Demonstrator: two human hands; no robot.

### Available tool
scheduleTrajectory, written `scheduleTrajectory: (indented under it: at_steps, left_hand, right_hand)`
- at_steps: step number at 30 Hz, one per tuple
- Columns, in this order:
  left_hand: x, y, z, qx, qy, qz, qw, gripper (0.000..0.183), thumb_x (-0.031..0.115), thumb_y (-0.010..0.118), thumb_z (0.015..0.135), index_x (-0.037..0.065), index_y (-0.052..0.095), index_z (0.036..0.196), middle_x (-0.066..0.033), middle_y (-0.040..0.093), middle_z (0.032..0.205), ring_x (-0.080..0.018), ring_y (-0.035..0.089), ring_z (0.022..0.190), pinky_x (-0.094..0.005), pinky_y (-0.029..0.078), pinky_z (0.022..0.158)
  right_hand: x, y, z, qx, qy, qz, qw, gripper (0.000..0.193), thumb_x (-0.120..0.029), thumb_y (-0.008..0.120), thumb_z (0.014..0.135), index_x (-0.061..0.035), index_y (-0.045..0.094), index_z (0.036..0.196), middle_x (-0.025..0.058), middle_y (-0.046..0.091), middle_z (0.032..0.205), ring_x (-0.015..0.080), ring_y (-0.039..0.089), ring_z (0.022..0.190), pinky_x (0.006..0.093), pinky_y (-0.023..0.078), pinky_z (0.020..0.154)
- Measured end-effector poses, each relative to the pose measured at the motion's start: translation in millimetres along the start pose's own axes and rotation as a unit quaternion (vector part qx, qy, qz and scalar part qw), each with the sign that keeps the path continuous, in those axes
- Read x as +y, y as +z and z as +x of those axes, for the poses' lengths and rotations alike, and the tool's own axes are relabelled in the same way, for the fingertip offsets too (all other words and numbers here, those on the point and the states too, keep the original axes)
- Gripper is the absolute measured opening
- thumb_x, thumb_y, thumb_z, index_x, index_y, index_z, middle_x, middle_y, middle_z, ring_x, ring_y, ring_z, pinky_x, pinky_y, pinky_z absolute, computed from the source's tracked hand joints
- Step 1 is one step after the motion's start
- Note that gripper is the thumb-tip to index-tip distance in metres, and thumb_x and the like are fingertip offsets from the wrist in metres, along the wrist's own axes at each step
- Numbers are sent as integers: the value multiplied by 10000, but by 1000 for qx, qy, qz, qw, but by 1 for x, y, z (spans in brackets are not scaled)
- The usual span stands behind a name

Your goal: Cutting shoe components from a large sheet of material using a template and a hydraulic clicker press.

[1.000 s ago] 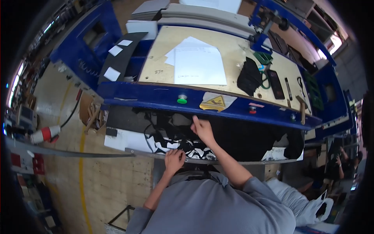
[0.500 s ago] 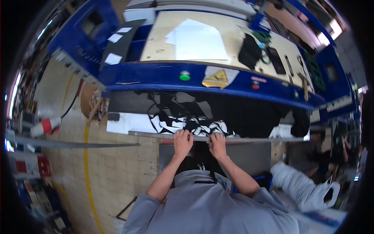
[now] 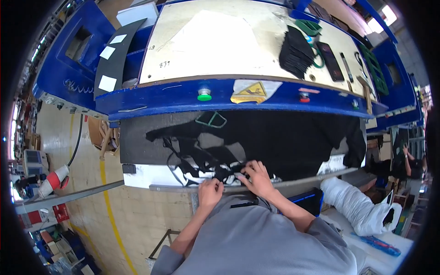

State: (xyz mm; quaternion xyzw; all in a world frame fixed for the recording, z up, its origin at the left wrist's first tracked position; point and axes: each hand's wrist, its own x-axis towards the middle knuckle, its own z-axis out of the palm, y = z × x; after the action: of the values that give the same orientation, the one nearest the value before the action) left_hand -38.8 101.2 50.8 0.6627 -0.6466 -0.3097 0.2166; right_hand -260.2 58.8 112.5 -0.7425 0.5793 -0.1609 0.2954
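Note:
A wide sheet of black fabric (image 3: pixel 293 142) lies over a grey and white work surface (image 3: pixel 149 176) in front of me. Its left part is cut into thin webs and strips with gaps. My left hand (image 3: pixel 211 191) is at the front edge, its fingers curled on the tattered border of the fabric. Just to its right, my right hand (image 3: pixel 259 178) reaches slightly farther in, thumb and bent fingers gripping the black webbing. A green-edged cutting die (image 3: pixel 211 119) sits on the fabric near the blue beam.
A blue machine beam (image 3: pixel 174 98) with a green button (image 3: pixel 204 95) crosses behind the fabric. Beyond it, a pale board (image 3: pixel 183 50) bears white sheets, stacked black pieces (image 3: pixel 295 52), a phone (image 3: pixel 329 62) and a hammer (image 3: pixel 366 94). A white wrapped roll (image 3: pixel 355 204) lies at right.
My view has moved closer to the bench. The right hand has gone from the front edge farther onto the fabric; the left stays at the edge. The green-edged die now shows.

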Motion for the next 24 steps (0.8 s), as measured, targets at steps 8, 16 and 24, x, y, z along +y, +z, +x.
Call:
scheduleTrajectory:
  at_steps: [8, 16, 24]
  left_hand:
    - [-9, -47, 123, 190, -148, -179, 954, 112, 132, 590, 998, 30, 623, 969, -33, 567, 642, -85, 526, 574, -251, 387, 532]
    - [-29, -33, 146, 154, -49, -129, 978, 133, 41, 575, 942, -8, 663, 1029, -165, 684, 939, -334, 659, 824, -393, 526, 749]
    - [-51, -10, 144, 242, -28, -26, 969, 89, 67, 602, 912, 26, 672, 950, -119, 641, 820, -283, 606, 711, -399, 494, 659]
  right_hand:
    - [8, 57, 188, -13, -295, -132, 946, 318, -362, 624, 920, -50, 683, 934, 73, 644, 1000, 254, 576, 1009, 437, 381, 924]
    - [10, 76, 195, -129, -306, -155, 930, 304, -344, 596, 921, -77, 717, 838, 64, 673, 854, 219, 609, 897, 403, 351, 880]
    - [-23, 81, 208, -281, -296, -394, 824, 287, -286, 564, 938, -140, 763, 791, 57, 731, 797, 216, 694, 813, 418, 356, 959]
